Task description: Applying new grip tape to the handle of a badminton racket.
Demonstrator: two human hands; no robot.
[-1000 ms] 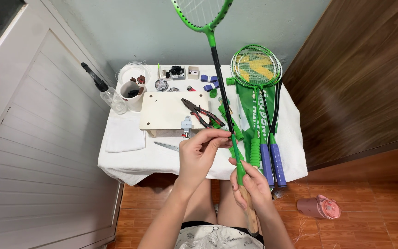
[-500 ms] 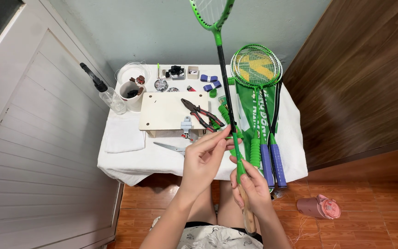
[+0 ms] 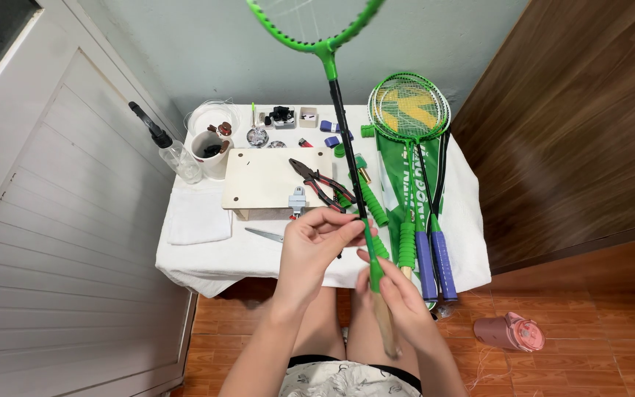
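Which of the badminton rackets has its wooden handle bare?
The green racket held upright in both hands: its lower handle shows bare wood below the green collar. The rackets lying on the table have green or blue grips.

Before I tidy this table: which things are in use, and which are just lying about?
In use:
- green badminton racket with bare wooden handle, held upright
- left hand at its green collar
- right hand on the handle

Lying about:
- red-handled pliers
- pale wooden board
- clear spray bottle
- stacked green rackets
- scissors
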